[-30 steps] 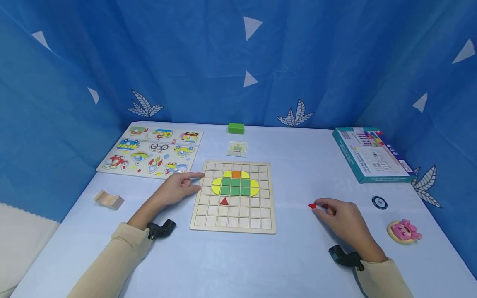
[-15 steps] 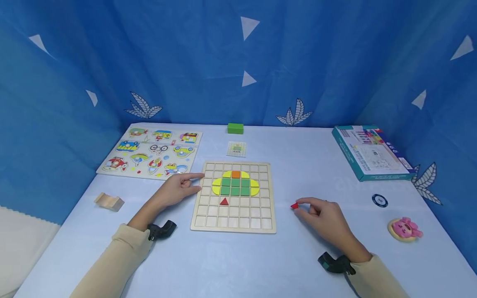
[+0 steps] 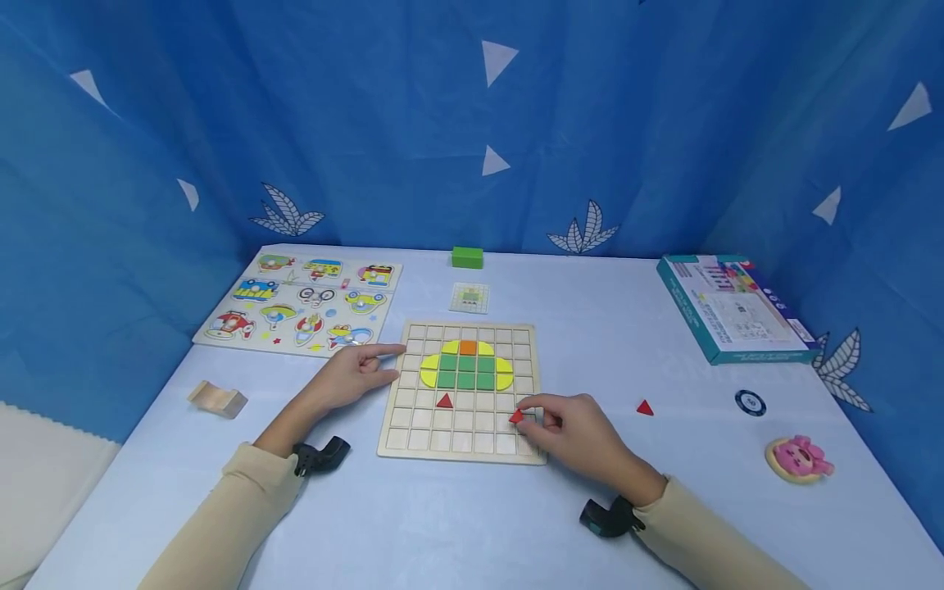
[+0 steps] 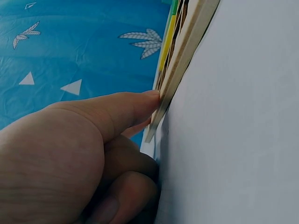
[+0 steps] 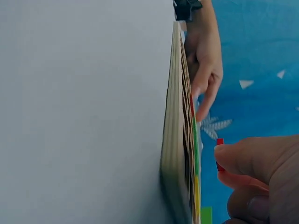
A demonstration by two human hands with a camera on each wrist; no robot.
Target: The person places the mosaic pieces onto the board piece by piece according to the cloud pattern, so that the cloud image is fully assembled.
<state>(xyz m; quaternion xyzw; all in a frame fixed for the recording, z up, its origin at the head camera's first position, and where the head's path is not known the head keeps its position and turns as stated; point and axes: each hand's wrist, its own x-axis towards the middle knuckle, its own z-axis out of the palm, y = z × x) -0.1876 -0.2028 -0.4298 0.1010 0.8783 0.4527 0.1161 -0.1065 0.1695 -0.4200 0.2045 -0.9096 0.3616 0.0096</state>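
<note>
A wooden grid board lies mid-table, bearing green squares, yellow rounded pieces, an orange square and a red triangle. My left hand touches the board's left edge with extended thumb and index finger, the other fingers curled. In the left wrist view, the thumb meets the board's side. My right hand pinches a red triangular piece between thumb and index finger, over the board's right columns. Another red triangle lies on the table to its right.
Behind the board are a small pattern card and a green block. A vehicle puzzle and a wooden block sit at left. Rightward are a game box, a round chip and a pink figure.
My right hand has moved left from the table to over the board, carrying the red triangle. The red triangle on the table has come into view. My left hand stays at the board's edge.
</note>
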